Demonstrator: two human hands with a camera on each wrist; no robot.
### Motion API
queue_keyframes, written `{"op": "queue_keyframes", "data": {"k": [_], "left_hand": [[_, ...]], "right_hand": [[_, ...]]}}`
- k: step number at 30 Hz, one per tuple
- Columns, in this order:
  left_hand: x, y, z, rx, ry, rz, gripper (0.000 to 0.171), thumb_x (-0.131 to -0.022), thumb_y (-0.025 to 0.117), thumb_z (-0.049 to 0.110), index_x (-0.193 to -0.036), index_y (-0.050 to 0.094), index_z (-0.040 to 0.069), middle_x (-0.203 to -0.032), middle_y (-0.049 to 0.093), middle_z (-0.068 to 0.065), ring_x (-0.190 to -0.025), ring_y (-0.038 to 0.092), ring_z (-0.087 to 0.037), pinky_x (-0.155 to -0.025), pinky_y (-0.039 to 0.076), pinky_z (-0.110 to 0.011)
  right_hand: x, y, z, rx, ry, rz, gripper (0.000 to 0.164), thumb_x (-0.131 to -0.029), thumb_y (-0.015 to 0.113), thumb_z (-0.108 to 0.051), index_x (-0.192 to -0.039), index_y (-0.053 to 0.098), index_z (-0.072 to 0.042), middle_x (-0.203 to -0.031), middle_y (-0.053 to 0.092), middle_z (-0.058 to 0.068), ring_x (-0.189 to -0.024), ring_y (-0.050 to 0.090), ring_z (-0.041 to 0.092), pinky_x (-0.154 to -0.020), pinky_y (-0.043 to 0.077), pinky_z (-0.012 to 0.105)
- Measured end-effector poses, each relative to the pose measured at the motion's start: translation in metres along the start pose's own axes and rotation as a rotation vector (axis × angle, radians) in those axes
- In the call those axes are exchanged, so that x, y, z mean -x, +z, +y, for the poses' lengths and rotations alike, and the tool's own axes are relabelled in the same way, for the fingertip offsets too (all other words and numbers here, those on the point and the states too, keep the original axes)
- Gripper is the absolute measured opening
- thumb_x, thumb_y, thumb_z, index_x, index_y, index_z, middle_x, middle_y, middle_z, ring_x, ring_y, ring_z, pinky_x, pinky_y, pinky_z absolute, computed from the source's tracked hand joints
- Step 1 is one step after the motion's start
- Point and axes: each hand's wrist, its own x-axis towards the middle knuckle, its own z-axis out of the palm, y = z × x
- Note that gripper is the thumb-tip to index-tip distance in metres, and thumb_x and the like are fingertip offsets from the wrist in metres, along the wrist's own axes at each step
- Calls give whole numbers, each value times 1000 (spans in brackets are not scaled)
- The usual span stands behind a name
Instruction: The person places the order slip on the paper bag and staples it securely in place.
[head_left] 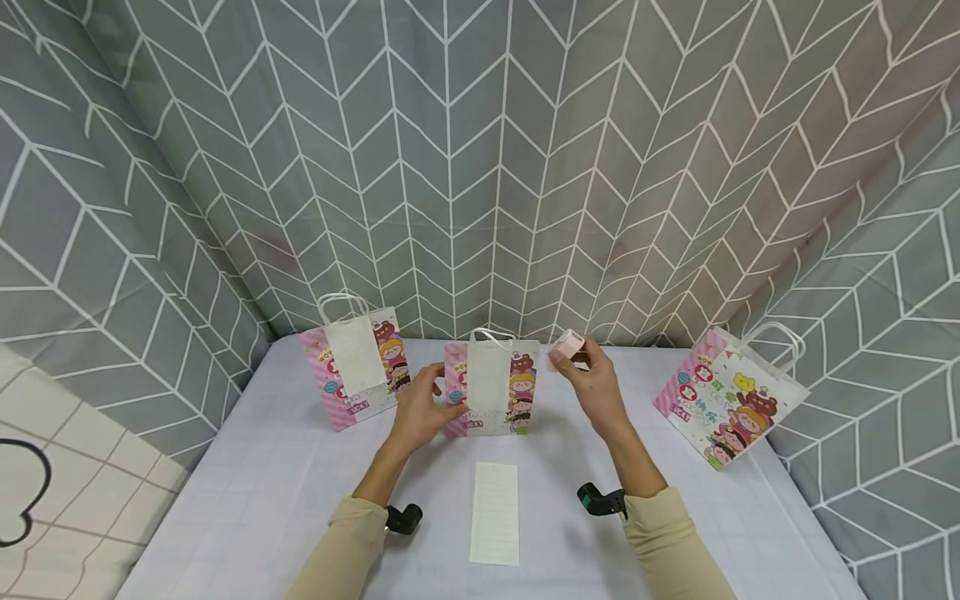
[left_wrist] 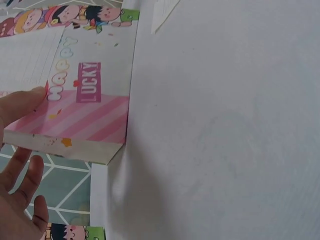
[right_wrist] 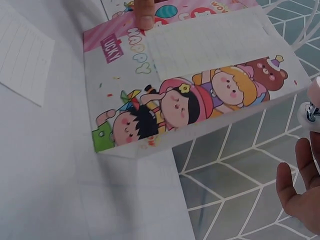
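Observation:
The middle paper gift bag (head_left: 455,383), pink and white with cartoon figures, stands upright with a lined paper sheet (head_left: 487,379) on its front. My left hand (head_left: 420,406) grips its left edge, thumb on the front near the sheet's lower corner. In the left wrist view the other fingers (left_wrist: 31,175) spread beside the bag's side. By the bag's upper right corner, my right hand (head_left: 596,385) holds a small pink-and-white, block-like object (head_left: 568,342). The right wrist view catches only part of that object (right_wrist: 309,112) at its edge.
Another gift bag (head_left: 397,396) with a sheet on its front stands at the left. A third bag (head_left: 693,408) without a sheet stands tilted at the right. One lined sheet (head_left: 495,512) lies on the white table (head_left: 285,517) in front. Patterned curtains (head_left: 480,167) hang behind.

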Motion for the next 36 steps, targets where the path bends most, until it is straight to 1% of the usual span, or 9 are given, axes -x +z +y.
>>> {"op": "queue_keyframes", "data": {"k": [5,8,14,17,22,24,27,31,36], "left_hand": [[0,-1,-1,0,-35,42,76,-73,91,28,-138,55,12,-114,66,-6,-89,60,-23,-71,42,-35],[0,-2,-1,6,-68,55,76,-74,90,28,-139,55,12,-116,66,-5,-87,59,-22,-69,42,-34],[-1,-3,-4,2,-125,86,75,-77,88,29,-142,53,15,-128,64,-3,-88,60,-19,-70,45,-34],[-1,-2,-7,15,-142,107,73,-79,87,28,-142,52,15,-133,62,-2,-87,61,-19,-70,46,-34],[-2,-2,-11,32,-153,128,71,-80,84,28,-142,52,15,-134,62,-1,-86,62,-19,-68,47,-33],[-2,-2,-12,37,-158,138,71,-80,84,27,-143,52,16,-135,61,-2,-86,62,-19,-67,47,-33],[-2,-2,-12,38,-178,160,72,-81,83,27,-144,51,17,-137,60,-2,-85,62,-19,-67,46,-33],[-2,-4,-12,29,-203,195,72,-81,82,26,-145,49,17,-140,60,-3,-84,63,-20,-66,45,-34],[-2,-4,-12,17,-222,220,70,-83,82,27,-144,49,18,-141,60,-2,-82,65,-21,-65,45,-34]], "right_hand": [[4,-3,2,18,-4,9,39,-98,67,-13,-128,54,7,-105,58,11,-98,52,22,-78,46,21],[1,-4,21,7,9,14,41,-96,70,-15,-130,56,4,-102,58,11,-98,51,27,-75,45,23],[-1,-8,55,61,22,-4,45,-96,71,-24,-134,56,-5,-101,60,6,-96,51,22,-75,43,27],[4,-10,59,42,44,-5,51,-95,72,-24,-140,53,-10,-102,60,7,-97,51,21,-78,44,27],[23,-18,48,51,73,-21,59,-95,71,-16,-145,43,-4,-99,60,13,-93,53,20,-76,44,27],[29,-23,53,65,88,-26,58,-96,71,-17,-143,41,-3,-98,60,15,-92,53,19,-75,45,27],[35,-30,74,99,125,-32,58,-95,72,-24,-142,42,-9,-98,63,12,-92,53,18,-74,45,26],[43,-42,98,187,181,-91,59,-93,74,-32,-139,45,-11,-96,67,8,-92,53,17,-73,44,27],[52,-59,115,246,275,-193,59,-90,75,-39,-134,51,-9,-87,63,7,-84,52,19,-72,40,31]]}}
